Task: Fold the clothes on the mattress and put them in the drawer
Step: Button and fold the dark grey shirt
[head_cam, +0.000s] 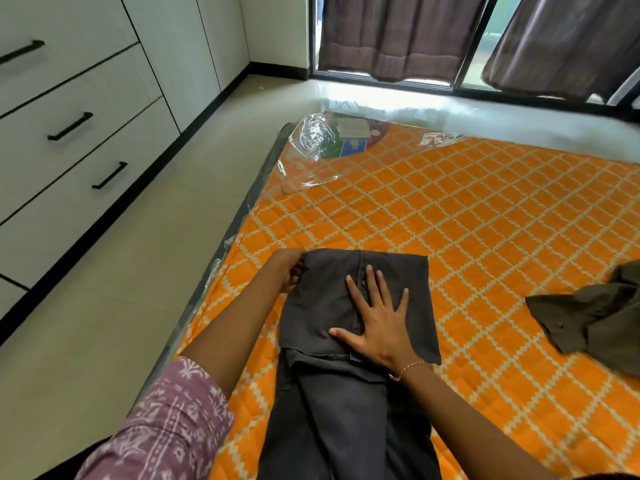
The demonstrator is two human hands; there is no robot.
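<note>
My right hand [375, 320] lies flat on the grey shirt [360, 306] – fingers spread – left grip [289, 271] pinches its edge on the mattress [485, 220].

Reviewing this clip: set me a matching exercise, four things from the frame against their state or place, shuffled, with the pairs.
Things:
1. left hand
2. right hand
3. olive garment
4. drawers

States or places:
A. crumpled at the mattress's right edge
B. pressing flat on the dark grey shirt
C. closed, beside the mattress
D. pinching the dark grey shirt's far left corner

Pairs: 1-D, 2-B, 3-A, 4-C
</note>
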